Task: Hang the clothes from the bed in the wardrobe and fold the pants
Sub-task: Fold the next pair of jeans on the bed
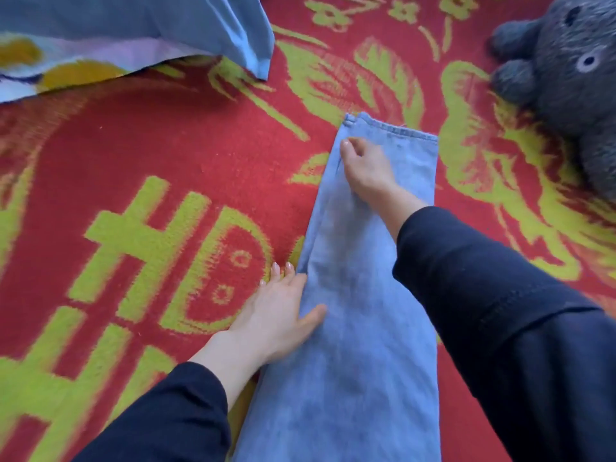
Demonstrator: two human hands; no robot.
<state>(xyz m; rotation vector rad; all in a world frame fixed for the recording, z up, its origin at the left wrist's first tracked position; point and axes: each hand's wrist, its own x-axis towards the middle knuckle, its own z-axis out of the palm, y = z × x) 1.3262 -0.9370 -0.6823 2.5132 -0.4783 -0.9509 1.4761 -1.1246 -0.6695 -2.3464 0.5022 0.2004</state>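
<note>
Light blue jeans (pixel 360 328) lie stretched out lengthwise on the red and green patterned bed cover (pixel 150 145), legs stacked, hems at the far end. My left hand (pixel 280 315) lies flat at the jeans' left edge, thumb on the denim, fingers straight on the cover. My right hand (pixel 363 165) rests on the leg near the hem, fingers curled down toward the left edge of the fabric; whether they pinch it is unclear.
A blue pillow or bedding piece (pixel 133 35) with yellow and white print lies at the top left. A dark grey plush toy (pixel 566 78) sits at the top right, close to the jeans' hem.
</note>
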